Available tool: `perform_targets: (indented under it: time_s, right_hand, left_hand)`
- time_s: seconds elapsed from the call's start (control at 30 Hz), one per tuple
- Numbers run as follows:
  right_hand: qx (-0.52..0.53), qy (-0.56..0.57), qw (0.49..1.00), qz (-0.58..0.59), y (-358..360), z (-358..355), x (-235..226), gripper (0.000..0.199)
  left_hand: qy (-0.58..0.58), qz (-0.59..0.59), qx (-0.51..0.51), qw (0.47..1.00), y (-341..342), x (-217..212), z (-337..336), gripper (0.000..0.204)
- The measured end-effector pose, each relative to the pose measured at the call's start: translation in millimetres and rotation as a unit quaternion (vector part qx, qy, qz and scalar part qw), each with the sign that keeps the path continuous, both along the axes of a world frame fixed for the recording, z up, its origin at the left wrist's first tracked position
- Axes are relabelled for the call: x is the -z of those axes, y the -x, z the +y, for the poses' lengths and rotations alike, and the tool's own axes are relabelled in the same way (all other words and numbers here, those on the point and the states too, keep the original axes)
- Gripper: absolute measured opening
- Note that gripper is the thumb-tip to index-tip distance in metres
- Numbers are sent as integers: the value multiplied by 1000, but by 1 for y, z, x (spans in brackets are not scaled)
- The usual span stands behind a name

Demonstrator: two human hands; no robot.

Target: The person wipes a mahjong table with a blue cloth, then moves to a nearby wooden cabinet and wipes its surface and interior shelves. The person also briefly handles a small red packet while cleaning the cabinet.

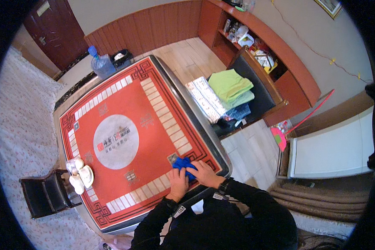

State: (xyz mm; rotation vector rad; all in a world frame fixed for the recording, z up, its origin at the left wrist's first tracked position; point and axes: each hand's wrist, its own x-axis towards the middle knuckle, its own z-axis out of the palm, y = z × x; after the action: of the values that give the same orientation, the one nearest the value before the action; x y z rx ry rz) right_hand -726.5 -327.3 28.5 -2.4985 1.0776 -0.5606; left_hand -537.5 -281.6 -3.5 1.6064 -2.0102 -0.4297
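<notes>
cloth: a crumpled blue cloth lies on the red table mat near the table's front right corner, at about 5 o'clock from the pale round patch in the middle.
right hand: the right hand lies palm down at the cloth's 4 o'clock side, fingers bent and pressed onto the blue fabric; whether they pinch it i cannot tell.
left hand: the left hand sits at the cloth's 7 o'clock side, fingers curled, fingertips touching its lower edge; a firm grip cannot be told.
arms: both forearms, in black sleeves, come up from 6 o'clock and meet at the cloth, elbows spread wide.
table: a square table with a grey rim, covered by a red mat with a border of pale tiles.
cups: a cluster of small white cups stands at the mat's 8 o'clock edge, well apart from the hands.
bottle: a large water bottle with a blue cap stands beyond the table's far corner at 11 o'clock.
clothes: a stack of folded clothes, green on top, lies on a dark seat at 2 o'clock.
chair: a dark chair stands at 8 o'clock beside the table.
</notes>
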Motion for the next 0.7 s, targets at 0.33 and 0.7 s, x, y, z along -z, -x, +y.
perform_targets:
  time_s: [0.33,0.7]
  right_hand:
    - [73,-50,996,-30,47,-83,6,47]
    - [-74,-14,997,23,110,-87,-4,35]
  left_hand:
    - [33,3,-87,996,80,-2,-105,29]
    - [76,4,-43,996,127,-6,-66,37]
